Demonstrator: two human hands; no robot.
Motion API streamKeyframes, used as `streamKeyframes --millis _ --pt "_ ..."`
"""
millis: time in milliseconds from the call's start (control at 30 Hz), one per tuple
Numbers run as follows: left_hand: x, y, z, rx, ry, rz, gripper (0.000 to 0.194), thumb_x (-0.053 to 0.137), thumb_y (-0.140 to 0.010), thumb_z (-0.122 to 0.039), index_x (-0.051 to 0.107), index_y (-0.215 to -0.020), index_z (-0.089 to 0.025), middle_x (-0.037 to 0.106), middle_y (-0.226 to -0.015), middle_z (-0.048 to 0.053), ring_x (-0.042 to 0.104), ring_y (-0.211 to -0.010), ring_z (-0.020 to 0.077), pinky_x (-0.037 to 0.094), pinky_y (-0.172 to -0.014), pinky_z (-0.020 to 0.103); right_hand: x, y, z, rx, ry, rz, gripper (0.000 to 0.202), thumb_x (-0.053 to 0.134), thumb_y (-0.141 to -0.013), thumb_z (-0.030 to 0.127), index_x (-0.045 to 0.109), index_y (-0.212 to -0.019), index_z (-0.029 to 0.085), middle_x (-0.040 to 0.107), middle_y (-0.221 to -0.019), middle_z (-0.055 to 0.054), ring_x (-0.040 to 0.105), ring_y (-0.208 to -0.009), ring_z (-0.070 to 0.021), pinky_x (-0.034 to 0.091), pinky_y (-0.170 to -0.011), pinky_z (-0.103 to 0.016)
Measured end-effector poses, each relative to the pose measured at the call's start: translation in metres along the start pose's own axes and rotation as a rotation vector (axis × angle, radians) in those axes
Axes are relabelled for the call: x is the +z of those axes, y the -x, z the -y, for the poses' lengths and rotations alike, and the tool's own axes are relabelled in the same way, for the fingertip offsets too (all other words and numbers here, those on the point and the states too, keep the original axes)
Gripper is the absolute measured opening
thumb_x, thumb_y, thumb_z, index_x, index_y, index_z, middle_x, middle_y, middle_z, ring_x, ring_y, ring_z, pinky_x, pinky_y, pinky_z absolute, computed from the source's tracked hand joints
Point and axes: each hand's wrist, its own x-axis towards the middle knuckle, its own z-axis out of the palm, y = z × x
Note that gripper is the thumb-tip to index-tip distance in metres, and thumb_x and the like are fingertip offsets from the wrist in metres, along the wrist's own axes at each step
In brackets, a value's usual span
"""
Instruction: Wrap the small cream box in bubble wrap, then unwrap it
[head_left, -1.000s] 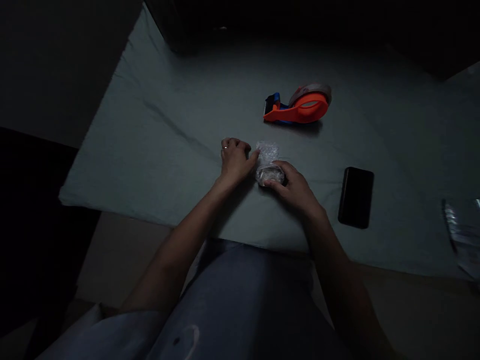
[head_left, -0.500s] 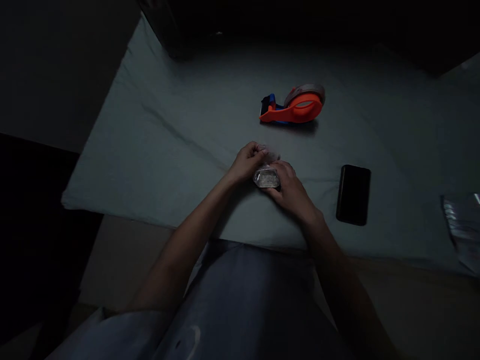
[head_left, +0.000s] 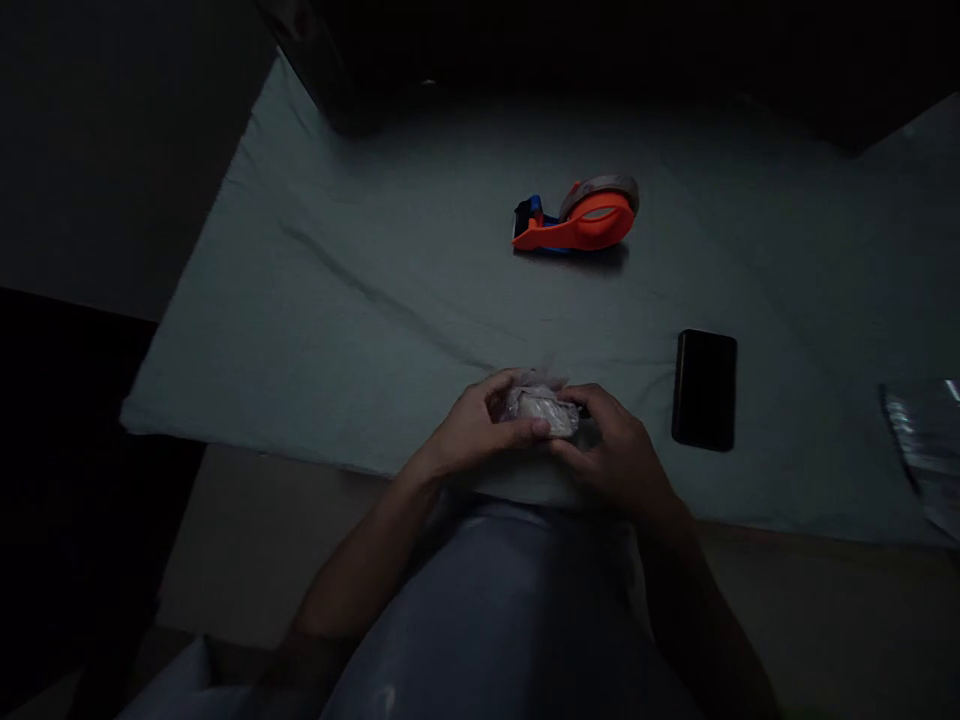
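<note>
Between my two hands is a small block-shaped packet (head_left: 546, 410) in crinkled clear plastic, with loose wrap standing up at its far side. My left hand (head_left: 484, 422) grips its left end, thumb across the near face and fingers behind. On the right end, my right hand (head_left: 611, 440) has its thumb below and its fingers along the top edge. The dim light hides what lies inside the wrap. Beyond my hands, an orange and blue tape dispenser (head_left: 592, 225) with a roll of tape lies on its side.
A black phone-like slab (head_left: 705, 390) rests to the right on the pale cloth-covered table (head_left: 360, 350). Farther right lies a shiny clear plastic bag (head_left: 926, 440), cut off by the view's edge. Dark furniture stands along the table's back.
Both hands have drawn the packet nearer to my body and turned it. My left hand has gone from pinching the loose wrap to gripping the packet's left end.
</note>
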Motion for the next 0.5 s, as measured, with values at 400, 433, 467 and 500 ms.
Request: streamKeyframes --millis 400,433,467,500 --pt "-0.002 0.023 0.024 -0.034 -0.023 0.039 0.065 0.081 -0.068 -0.031 0.053 -0.126 -0.019 0.058 -0.129 0.011 0.055 -0.121 0.0254 0.043 -0.104 0.035 0.01 0.018 -0.01 0.042 -0.14 0.059 0.041 0.074 -0.075 0.03 0.057 -0.112 0.022 0.063 -0.107 -0.006 0.062 -0.101 -0.021 0.052 -0.086 -0.034" --pt "-0.002 0.023 0.024 -0.052 -0.014 0.036 0.065 0.081 -0.068 -0.03 0.053 -0.125 -0.018 0.058 -0.128 0.011 0.055 -0.121 0.0253 0.042 -0.104 0.035 0.009 0.018 -0.012 0.052 -0.165 0.064 0.04 0.073 -0.076 0.03 0.057 -0.111 0.022 0.063 -0.106 -0.006 0.062 -0.101 -0.0205 0.052 -0.086 -0.034" --pt "-0.002 0.024 0.024 -0.066 -0.001 0.037 0.064 0.081 -0.068 -0.029 0.053 -0.125 -0.017 0.058 -0.128 0.011 0.055 -0.12 0.025 0.042 -0.103 0.035 0.008 0.018 -0.015 0.062 -0.195 0.054 0.037 0.072 -0.077 0.031 0.057 -0.111 0.022 0.063 -0.106 -0.006 0.062 -0.099 -0.0198 0.052 -0.085 -0.033" --pt "-0.001 0.024 0.024 -0.08 0.013 0.046 0.064 0.08 -0.068 -0.028 0.053 -0.125 -0.017 0.059 -0.126 0.011 0.055 -0.118 0.0243 0.042 -0.102 0.034 0.006 0.017 -0.016 0.077 -0.222 0.029 0.034 0.069 -0.079 0.031 0.058 -0.11 0.022 0.063 -0.104 -0.006 0.062 -0.098 -0.0189 0.053 -0.084 -0.032"
